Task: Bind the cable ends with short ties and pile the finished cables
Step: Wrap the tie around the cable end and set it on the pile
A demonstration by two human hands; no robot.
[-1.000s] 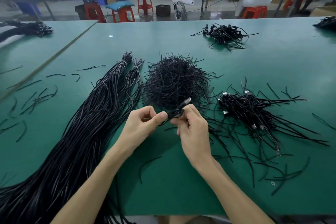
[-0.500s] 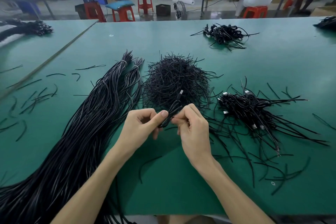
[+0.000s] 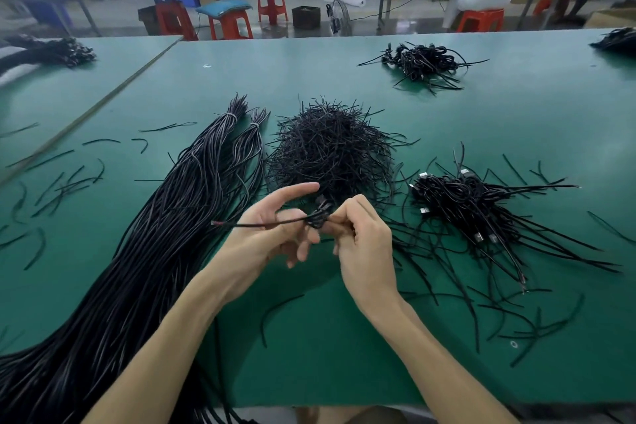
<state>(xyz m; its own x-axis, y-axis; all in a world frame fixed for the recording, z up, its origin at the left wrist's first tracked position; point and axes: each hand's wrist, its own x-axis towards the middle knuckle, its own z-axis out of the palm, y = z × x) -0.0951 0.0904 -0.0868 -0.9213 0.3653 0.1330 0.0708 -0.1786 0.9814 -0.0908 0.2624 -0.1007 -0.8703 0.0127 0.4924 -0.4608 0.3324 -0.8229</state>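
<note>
Fingers [image 3: 347,208]: right hand [image 3: 368,244] pinches small black coiled cable [image 3: 318,216] before bristly black tie heap [image 3: 330,148] | left hand [image 3: 258,239] holds tail [image 3: 247,224], index newly raised | twist probably finishing

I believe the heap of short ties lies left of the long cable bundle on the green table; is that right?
Not quite: the head view shows the heap of short ties right of the long cable bundle on the green table.

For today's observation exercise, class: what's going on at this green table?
A person works a small coiled cable between both hands: the right hand pinches it, the left hand holds it too, forefinger raised. A heap of short ties lies beyond, finished cables are piled to the right, long unbound cables lie to the left.
</note>
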